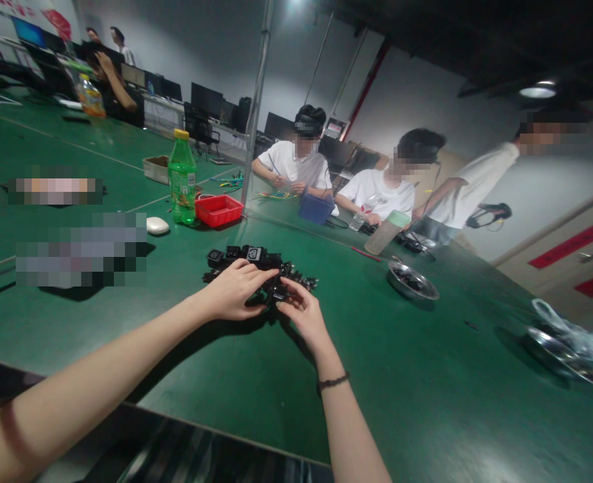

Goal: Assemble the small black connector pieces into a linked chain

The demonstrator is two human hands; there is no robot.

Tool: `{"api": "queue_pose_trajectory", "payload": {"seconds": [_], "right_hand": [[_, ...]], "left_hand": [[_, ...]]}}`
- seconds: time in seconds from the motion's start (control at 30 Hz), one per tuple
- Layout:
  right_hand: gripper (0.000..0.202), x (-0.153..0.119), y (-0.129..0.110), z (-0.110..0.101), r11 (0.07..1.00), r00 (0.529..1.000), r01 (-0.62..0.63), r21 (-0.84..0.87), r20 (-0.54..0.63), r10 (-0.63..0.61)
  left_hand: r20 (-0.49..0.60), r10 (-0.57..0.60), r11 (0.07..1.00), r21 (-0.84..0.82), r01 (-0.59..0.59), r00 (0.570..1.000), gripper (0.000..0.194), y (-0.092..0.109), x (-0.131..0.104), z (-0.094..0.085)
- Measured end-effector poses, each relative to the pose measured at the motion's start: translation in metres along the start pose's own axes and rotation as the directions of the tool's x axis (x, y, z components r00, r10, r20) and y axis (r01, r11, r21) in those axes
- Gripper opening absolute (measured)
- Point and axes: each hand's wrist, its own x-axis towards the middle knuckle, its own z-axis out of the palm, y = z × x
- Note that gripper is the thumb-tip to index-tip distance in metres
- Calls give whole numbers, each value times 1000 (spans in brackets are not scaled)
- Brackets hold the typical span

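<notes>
head view: right hand point(304, 314) pinches black part point(279, 293), left hand point(237, 288) over pile point(253, 254), grip unclear.

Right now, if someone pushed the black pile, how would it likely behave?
The black pile would probably spread apart rather than slide as one, since it looks like many separate small parts. Its boxy pieces likely won't roll far, given their flat faces. The left hand, over its near side, might hold some back.
</notes>
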Motion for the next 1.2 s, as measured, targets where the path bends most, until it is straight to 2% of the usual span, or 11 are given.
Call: {"api": "queue_pose_trajectory", "payload": {"seconds": [0.47, 1.2], "right_hand": [[53, 1, 2, -1, 1000, 999, 26, -11, 26, -26], [51, 3, 8, -1, 998, 999, 48, -27, 14, -48]], "left_hand": [[38, 8, 1000, 27, -9, 999, 63, 1, 0, -1], [22, 23, 999, 31, -23, 1000, 63, -1, 0, 1]]}}
